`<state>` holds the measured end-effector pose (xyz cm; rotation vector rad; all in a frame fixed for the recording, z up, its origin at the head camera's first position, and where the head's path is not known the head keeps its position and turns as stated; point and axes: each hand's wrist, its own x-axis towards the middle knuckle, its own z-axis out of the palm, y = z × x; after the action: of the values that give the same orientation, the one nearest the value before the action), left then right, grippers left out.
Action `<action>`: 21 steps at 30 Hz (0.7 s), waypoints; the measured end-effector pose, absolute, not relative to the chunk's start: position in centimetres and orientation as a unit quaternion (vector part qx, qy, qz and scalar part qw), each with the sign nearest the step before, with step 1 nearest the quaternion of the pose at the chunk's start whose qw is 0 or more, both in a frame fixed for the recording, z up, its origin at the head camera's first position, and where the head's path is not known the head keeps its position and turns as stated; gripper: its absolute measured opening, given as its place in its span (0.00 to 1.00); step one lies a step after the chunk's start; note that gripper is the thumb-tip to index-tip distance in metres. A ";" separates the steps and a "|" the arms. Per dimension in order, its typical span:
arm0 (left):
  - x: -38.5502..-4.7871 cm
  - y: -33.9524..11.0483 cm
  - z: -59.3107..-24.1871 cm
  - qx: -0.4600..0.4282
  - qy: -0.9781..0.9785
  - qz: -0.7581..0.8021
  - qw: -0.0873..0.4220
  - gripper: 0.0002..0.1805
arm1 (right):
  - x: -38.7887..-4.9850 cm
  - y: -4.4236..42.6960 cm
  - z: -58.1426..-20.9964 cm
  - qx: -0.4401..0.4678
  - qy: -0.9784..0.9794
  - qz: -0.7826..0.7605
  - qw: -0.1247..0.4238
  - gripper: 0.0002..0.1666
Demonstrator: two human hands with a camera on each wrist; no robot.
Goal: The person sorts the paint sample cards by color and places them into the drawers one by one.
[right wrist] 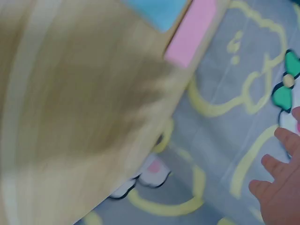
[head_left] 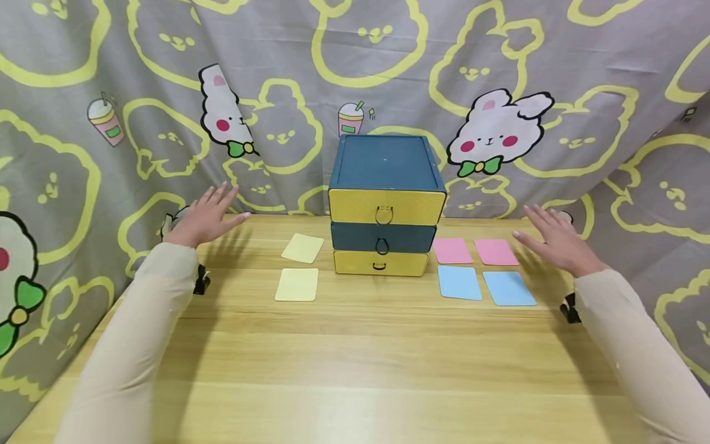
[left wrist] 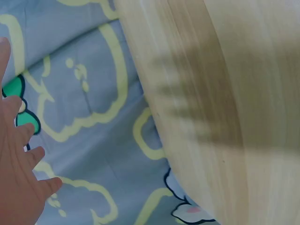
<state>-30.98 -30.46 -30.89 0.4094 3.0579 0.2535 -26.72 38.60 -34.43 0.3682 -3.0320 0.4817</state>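
Observation:
Above the back left of the table hovers my left hand [head_left: 204, 217], fingers spread and holding nothing. My right hand [head_left: 564, 242] is likewise raised at the back right, its fingers straight and apart. Between them stands a three-drawer box [head_left: 386, 163] with yellow and dark blue fronts, all drawers pushed in. Nearest the left hand lie two yellow paper squares [head_left: 302, 248]. Close to the right hand are two pink squares [head_left: 496, 251], with two blue squares [head_left: 508, 288] in front of them. Both wrist views show spread fingers over the table edge.
The wooden table [head_left: 355, 357] spreads out in front of the box. A grey curtain [head_left: 288, 55] with yellow outlines and white rabbits hangs behind and along both sides. Small black objects [head_left: 570, 308] show beside each wrist.

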 end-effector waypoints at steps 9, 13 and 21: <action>-31.5 -28.2 -30.0 0.167 0.977 0.131 -0.002 0.44 | -25.6 33.7 -32.9 0.134 -0.956 0.257 0.045 0.46; -31.6 -26.9 -29.6 0.173 0.970 0.168 -0.013 0.43 | -24.6 30.9 -32.0 0.124 -0.940 0.312 0.050 0.47; -32.2 -23.9 -29.0 0.197 0.934 0.297 0.006 0.43 | -22.3 26.0 -31.6 0.150 -0.883 0.432 0.103 0.40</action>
<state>-32.16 -23.88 -28.98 0.6178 2.9252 0.9283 -22.31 26.04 -31.65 0.4431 -2.6069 1.2742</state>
